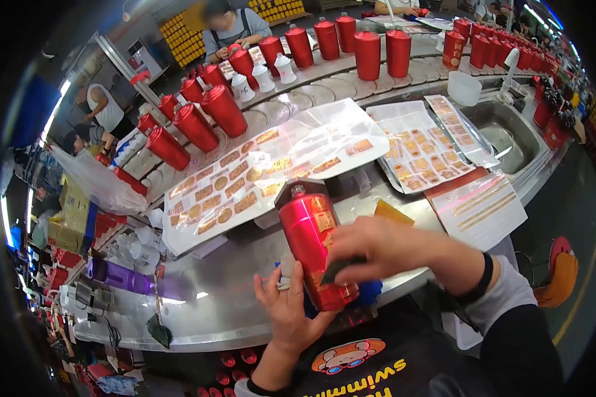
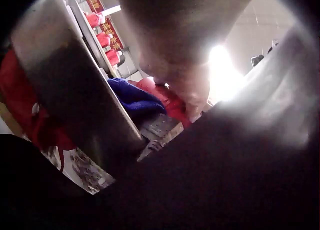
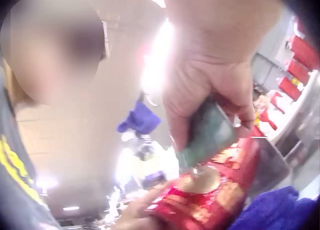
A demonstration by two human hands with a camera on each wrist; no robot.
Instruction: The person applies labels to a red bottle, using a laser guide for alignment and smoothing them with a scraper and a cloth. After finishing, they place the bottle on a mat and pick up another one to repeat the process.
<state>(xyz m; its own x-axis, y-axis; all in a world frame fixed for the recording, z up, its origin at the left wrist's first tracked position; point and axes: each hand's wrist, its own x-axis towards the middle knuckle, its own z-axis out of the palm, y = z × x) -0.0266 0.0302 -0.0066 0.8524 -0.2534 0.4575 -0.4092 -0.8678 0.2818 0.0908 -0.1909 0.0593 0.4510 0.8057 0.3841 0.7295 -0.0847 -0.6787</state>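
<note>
The red bottle (image 1: 304, 241) presents a smooth, glossy, metallic-looking finish; its gold stickers (image 1: 325, 220) appear reflective and foil-like. The green scraper (image 3: 207, 140) looks smooth and plastic. The worktop (image 1: 212, 294) is smooth, shiny metal. The large white sheet (image 1: 318, 145) appears glossy. The blue cloth (image 3: 270, 210) is matt, rough-textured. The sink (image 1: 518, 129) is metal, with a soft sheen.

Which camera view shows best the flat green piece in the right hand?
The right wrist view. There the green piece looks largest, its broad face visible under the right hand. The head view shows it smaller and darker, partly covered by the hand, against the red bottle. In the left wrist view, I cannot see it.
</note>
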